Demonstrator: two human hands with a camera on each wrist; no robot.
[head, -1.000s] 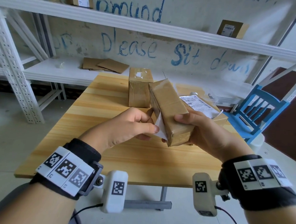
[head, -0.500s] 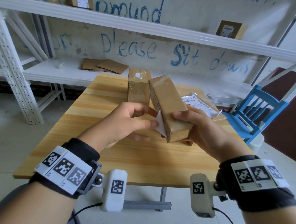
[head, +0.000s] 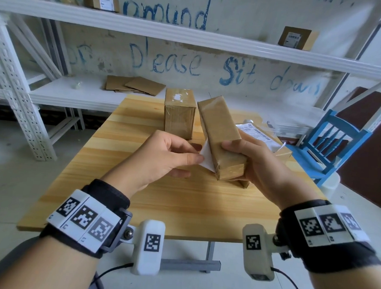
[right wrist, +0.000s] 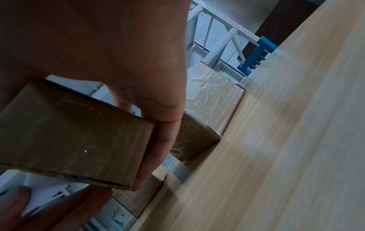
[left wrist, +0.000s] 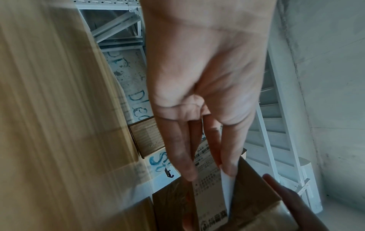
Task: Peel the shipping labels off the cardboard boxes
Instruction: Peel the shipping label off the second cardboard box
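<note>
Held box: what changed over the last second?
The right hand has raised the held box slightly off the table. The left hand has peeled the label a bit further from its side. Grips unchanged; the standing box and labelled box stayed put.

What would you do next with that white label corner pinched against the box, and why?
Probably keep pulling the label leftward off the held box. The left hand pinches its lifted corner, most of it seems to be stuck to the box's side, and the right hand grips the box.
</note>
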